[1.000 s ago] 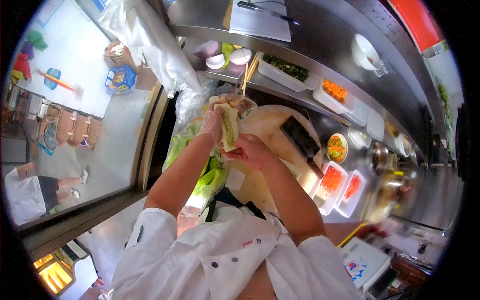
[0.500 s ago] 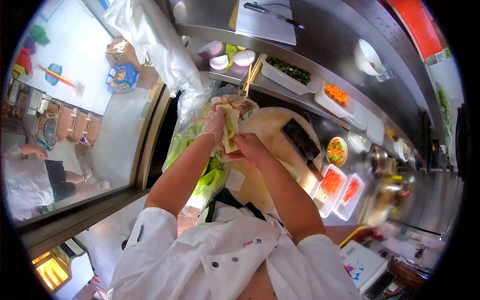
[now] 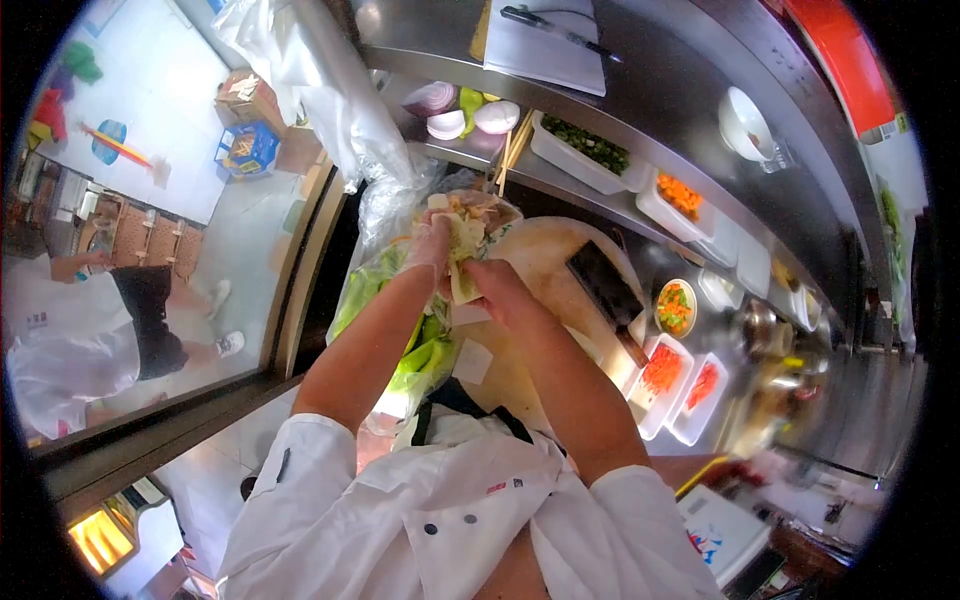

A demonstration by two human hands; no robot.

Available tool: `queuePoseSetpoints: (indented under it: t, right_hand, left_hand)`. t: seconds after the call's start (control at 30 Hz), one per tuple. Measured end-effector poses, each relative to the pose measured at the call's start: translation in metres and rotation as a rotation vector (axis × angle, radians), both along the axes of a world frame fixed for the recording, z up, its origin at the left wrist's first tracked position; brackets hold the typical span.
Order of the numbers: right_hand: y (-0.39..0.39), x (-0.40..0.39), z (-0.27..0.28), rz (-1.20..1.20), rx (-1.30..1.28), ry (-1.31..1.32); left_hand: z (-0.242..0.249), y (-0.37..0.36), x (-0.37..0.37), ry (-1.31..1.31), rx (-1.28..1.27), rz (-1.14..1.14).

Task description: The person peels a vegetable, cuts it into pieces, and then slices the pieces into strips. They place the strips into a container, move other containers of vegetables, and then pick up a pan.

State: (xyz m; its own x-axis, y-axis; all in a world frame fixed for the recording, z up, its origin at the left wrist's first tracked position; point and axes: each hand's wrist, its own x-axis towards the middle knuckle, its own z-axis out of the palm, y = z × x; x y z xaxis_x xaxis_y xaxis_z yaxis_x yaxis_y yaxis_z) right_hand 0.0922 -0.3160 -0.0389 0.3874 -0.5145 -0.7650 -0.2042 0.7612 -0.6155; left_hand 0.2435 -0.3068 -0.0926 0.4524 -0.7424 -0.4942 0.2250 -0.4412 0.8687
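My left hand (image 3: 430, 250), in a clear plastic glove, is closed around a pale yellow-green, flat, folded piece (image 3: 464, 250); its exact kind I cannot make out. With bent fingers, my right hand (image 3: 492, 284) grips the lower end of the same piece. Both hands are above the near left side of a round cutting board (image 3: 535, 245). Beyond them sits a plastic-lined container of mixed food (image 3: 492, 210). A dark-bladed cleaver (image 3: 604, 285) lies on the board, to the right of my right hand. Beside my left forearm is a clear bag with long green vegetables (image 3: 425, 352).
Cut onions (image 3: 497, 118), a tray of chopped greens (image 3: 585, 148) and a tray of diced carrot (image 3: 679, 196) line the shelf. A bowl of diced vegetables (image 3: 676, 308) and shredded red trays (image 3: 662, 370) stand right. Behind the left window is another person (image 3: 90, 320).
Both hands stay on the pale piece, which now looks shorter and slightly turned. My right hand has shifted slightly left. The person behind the window has moved right.
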Motion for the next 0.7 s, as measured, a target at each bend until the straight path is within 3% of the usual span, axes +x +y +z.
queuePoseSetpoints:
  t: [0.13,0.23,0.27,0.33,0.47,0.53,0.63,0.7]
  right_hand:
    - [-0.003,0.003,0.012,-0.054,0.043,-0.001]
    - [-0.009,0.004,0.006,-0.099,0.130,-0.172]
    - [-0.009,0.005,0.010,-0.108,0.136,-0.210]
    - [-0.013,0.005,0.004,-0.115,0.140,-0.247]
    - [-0.017,0.004,-0.018,-0.157,0.173,-0.314]
    - [-0.016,0.005,-0.018,-0.162,0.169,-0.342]
    - [-0.016,0.004,-0.024,-0.068,0.033,-0.245]
    - [-0.016,0.007,-0.024,-0.015,-0.005,-0.159]
  left_hand:
    - [-0.009,-0.004,0.003,0.148,0.010,-0.030]
    - [0.038,0.001,0.002,0.194,0.192,-0.078]
    - [0.017,0.000,0.003,0.194,0.191,-0.077]
    - [-0.044,-0.004,0.007,0.585,0.006,0.019]
    - [-0.016,0.005,-0.003,0.633,-0.041,0.098]
    - [-0.010,0.008,0.001,0.554,-0.041,-0.016]
    - [-0.005,0.011,0.000,0.563,-0.018,0.044]
    - [0.042,0.017,0.000,0.498,0.059,0.040]
